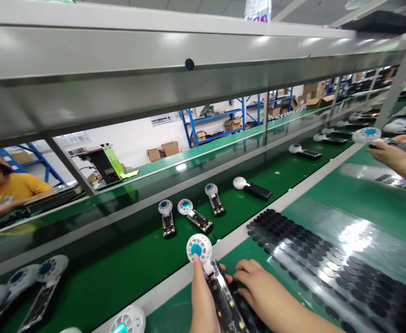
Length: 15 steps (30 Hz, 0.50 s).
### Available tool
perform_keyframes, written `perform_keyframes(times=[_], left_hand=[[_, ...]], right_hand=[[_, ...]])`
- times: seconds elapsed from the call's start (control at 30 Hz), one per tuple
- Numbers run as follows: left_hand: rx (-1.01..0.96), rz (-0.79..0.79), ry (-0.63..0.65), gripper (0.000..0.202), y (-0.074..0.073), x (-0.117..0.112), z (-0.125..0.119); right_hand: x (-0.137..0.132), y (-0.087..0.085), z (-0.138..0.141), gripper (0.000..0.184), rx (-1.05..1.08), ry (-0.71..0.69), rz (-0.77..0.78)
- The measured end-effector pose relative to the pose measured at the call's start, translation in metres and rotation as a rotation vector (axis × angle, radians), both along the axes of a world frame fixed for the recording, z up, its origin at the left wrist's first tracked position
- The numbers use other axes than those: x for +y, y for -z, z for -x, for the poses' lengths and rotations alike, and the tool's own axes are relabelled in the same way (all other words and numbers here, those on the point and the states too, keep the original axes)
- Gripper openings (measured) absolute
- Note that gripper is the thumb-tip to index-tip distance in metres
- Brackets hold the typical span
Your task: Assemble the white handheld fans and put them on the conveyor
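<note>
My left hand (203, 296) is closed around a handheld fan (198, 249) with a white slotted round head, a blue centre and a dark handle showing its circuit board. The left thumb presses on the head near the blue disc. Close to the right side of the handle is my right hand (261, 286), its fingers curled; what they hold, if anything, is hidden. To the right lie clear sheets bearing rows of black round discs (303, 249). Another similar fan head (129, 320) shows at the bottom edge, left of my hands.
Several similar fans (216, 203) lie along the green conveyor belt (119, 259), with more at lower left (52, 268). A co-worker's hands (393, 155) hold a fan at right. Across the line sits a person in a yellow top (32, 185). A metal beam (119, 60) spans overhead.
</note>
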<state>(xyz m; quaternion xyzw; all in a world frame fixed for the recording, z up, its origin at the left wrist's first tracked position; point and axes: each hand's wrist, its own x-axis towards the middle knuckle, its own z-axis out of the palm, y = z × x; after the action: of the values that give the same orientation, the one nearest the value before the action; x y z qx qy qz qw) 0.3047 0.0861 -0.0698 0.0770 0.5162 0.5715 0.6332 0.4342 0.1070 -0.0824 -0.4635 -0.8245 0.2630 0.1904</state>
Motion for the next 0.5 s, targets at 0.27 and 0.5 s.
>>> perform_keyframes(times=[0.27,0.5], left_hand=[[0.088,-0.122,-0.094,0.054,0.023,-0.001,-0.002],[0.272,-0.194,-0.097,0.057,0.025,-0.001,-0.003]], right_hand=[[0.011,0.0,0.013,0.027,-0.071,-0.012,0.045],[0.011,-0.003,-0.007,0.013,0.09,0.001,0.181]])
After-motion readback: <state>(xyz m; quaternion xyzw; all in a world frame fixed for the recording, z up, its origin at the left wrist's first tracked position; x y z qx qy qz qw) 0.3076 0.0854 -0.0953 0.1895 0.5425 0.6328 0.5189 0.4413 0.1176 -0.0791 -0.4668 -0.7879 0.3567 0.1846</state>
